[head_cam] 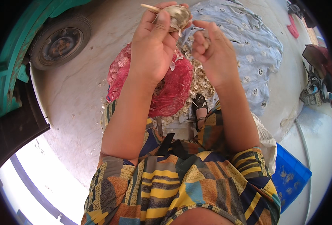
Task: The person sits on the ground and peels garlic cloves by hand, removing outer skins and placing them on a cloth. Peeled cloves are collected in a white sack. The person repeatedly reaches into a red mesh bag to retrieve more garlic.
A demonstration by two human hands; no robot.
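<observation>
My left hand (157,36) holds a garlic bulb (178,16) with dry, loose skin, its cut stem pointing to the left. Just to the right is my right hand (214,46), fingers curled around a small pale thing, perhaps skin or a clove; it is too blurred to tell. Below the hands lies a red mesh bag (177,87), its opening partly hidden by my left forearm. Pale papery garlic skins (202,80) are heaped beside the bag, and a few flakes cling to the mesh.
A light blue patterned cloth (247,53) is spread at the upper right. My black shoe (200,102) stands among the skins. A blue plastic crate (291,177) and a grey hose (305,146) are at the lower right. A wheel (61,42) of a green vehicle stands at the upper left.
</observation>
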